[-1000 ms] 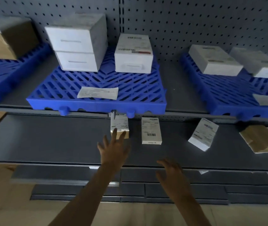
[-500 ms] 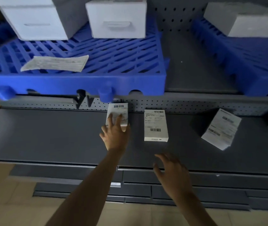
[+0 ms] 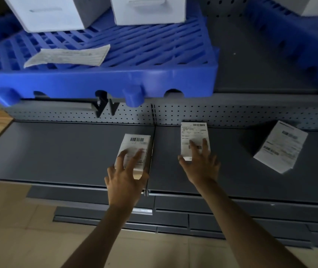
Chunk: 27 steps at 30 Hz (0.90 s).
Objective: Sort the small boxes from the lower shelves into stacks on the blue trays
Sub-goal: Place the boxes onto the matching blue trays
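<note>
Grips wide, fingers spread straight | left hand rests on labelled small box, centre frame, on grey lower shelf | right hand touches second box just right | blue tray above

Down on the lower shelf, three small boxes side by side: left box under the left hand, middle box under the right hand, right box well apart, askew. Above, on the upper shelf, a tray: paper slip in front, left carton and right carton behind.
</note>
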Tool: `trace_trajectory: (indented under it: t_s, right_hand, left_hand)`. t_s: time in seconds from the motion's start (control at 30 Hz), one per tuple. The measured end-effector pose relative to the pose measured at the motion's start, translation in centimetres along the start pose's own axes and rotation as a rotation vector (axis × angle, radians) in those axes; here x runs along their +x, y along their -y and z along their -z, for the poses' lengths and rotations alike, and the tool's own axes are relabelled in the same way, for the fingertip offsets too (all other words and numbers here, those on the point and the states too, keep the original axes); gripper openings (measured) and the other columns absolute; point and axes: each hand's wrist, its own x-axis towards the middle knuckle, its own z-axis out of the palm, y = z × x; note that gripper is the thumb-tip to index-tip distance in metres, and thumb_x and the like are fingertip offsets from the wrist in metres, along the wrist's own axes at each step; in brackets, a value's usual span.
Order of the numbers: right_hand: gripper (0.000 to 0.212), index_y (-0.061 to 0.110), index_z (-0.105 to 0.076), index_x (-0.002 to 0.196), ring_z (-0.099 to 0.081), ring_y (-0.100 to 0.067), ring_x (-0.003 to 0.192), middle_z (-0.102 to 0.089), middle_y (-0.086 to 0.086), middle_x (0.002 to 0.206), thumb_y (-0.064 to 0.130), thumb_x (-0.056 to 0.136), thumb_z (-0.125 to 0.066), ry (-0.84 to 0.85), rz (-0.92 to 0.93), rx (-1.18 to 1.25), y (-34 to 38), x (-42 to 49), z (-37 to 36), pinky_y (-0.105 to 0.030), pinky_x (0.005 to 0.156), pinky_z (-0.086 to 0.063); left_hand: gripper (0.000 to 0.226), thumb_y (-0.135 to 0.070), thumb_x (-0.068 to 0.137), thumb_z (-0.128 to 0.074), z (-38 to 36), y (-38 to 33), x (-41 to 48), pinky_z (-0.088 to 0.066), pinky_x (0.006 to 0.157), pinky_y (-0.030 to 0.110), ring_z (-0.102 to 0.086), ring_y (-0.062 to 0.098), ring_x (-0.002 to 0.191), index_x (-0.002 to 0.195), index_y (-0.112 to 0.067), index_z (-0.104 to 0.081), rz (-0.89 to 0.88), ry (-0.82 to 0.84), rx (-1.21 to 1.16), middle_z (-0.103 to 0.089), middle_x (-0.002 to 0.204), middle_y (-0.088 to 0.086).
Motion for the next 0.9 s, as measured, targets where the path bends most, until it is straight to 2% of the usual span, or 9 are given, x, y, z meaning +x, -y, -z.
trace_trajectory:
  t_s: [0.17, 0.3, 0.4, 0.5, 0.57, 0.7, 0.8, 0.9]
  right_hand:
    - [0.074, 0.032, -0.032, 0.153, -0.047, -0.047, 0.118, -0.025, -0.011, 0.162, 0.065, 0.090, -0.050, -0.148, -0.014, -0.015, 0.4, 0.9, -0.6, -0.054, 0.097, -0.045]
    - [0.070, 0.028, -0.043, 0.148, -0.050, -0.047, 0.110, -0.038, -0.009, 0.154, 0.062, 0.087, -0.055, -0.230, 0.002, 0.040, -0.3, -0.7, 0.1, -0.056, 0.094, -0.047]
    - [0.069, 0.031, -0.045, 0.147, -0.051, -0.044, 0.113, -0.038, -0.005, 0.153, 0.061, 0.086, -0.058, -0.268, 0.045, 0.074, -1.1, -3.3, 1.5, -0.056, 0.095, -0.048]
    - [0.070, 0.033, -0.044, 0.148, -0.052, -0.040, 0.114, -0.036, -0.001, 0.154, 0.062, 0.085, -0.060, -0.285, 0.065, 0.088, -1.6, -6.5, 3.4, -0.054, 0.095, -0.049]
    - [0.071, 0.036, -0.042, 0.148, -0.051, -0.038, 0.113, -0.035, 0.002, 0.155, 0.062, 0.085, -0.060, -0.277, 0.077, 0.103, -1.7, -9.0, 4.9, -0.051, 0.094, -0.050]
    - [0.070, 0.038, -0.042, 0.149, -0.050, -0.034, 0.113, -0.033, 0.003, 0.157, 0.059, 0.085, -0.061, -0.292, 0.097, 0.177, -1.7, -14.2, 8.5, -0.051, 0.094, -0.051]
    - [0.068, 0.040, -0.041, 0.149, -0.046, -0.028, 0.118, -0.029, 0.006, 0.158, 0.062, 0.087, -0.056, -0.277, 0.140, 0.240, -1.4, -18.2, 11.5, -0.050, 0.097, -0.051]
    - [0.066, 0.041, -0.044, 0.146, -0.046, -0.028, 0.122, -0.032, 0.009, 0.156, 0.064, 0.085, -0.052, -0.304, 0.152, 0.270, -1.0, -21.8, 14.1, -0.049, 0.097, -0.051]
  left_hand:
    - [0.070, -0.052, 0.080, -0.075, 0.1, 0.2, 0.9, -0.054, 0.090, 0.054, -0.050, 0.034, 0.119, 0.143, -0.053, -0.043, 0.019, 0.018, 0.024, -0.035, 0.156, -0.010]
    - [0.069, -0.045, 0.079, -0.081, 0.1, 0.2, 0.9, -0.059, 0.078, 0.048, -0.045, 0.033, 0.116, 0.141, -0.047, -0.052, 0.005, 0.020, -0.068, -0.036, 0.155, -0.008]
    - [0.070, -0.040, 0.077, -0.083, 0.6, 0.5, 0.6, -0.055, 0.083, 0.043, -0.048, 0.033, 0.115, 0.140, -0.042, -0.055, -0.030, 0.027, -0.120, -0.040, 0.154, -0.005]
    - [0.070, -0.036, 0.075, -0.086, 2.1, 0.3, -0.7, -0.044, 0.096, 0.041, -0.053, 0.028, 0.125, 0.139, -0.033, -0.057, -0.167, 0.000, -0.158, -0.045, 0.151, 0.002]
    - [0.073, -0.033, 0.072, -0.090, 3.8, -0.2, -1.9, -0.042, 0.097, 0.042, -0.054, 0.025, 0.130, 0.138, -0.031, -0.057, -0.216, -0.012, -0.217, -0.048, 0.150, 0.002]
    - [0.085, -0.036, 0.070, -0.092, 7.9, -0.9, -4.2, -0.040, 0.095, 0.035, -0.056, 0.027, 0.123, 0.141, -0.040, -0.045, -0.217, 0.043, -0.286, -0.045, 0.153, 0.000]
    - [0.080, -0.043, 0.075, -0.086, 11.0, -1.2, -5.8, -0.044, 0.094, 0.035, -0.055, 0.028, 0.125, 0.142, -0.042, -0.043, -0.254, 0.066, -0.268, -0.043, 0.156, -0.004]
    - [0.074, -0.042, 0.078, -0.083, 14.4, -2.2, -7.2, -0.043, 0.099, 0.036, -0.054, 0.029, 0.125, 0.142, -0.040, -0.048, -0.311, 0.049, -0.266, -0.041, 0.157, -0.006]
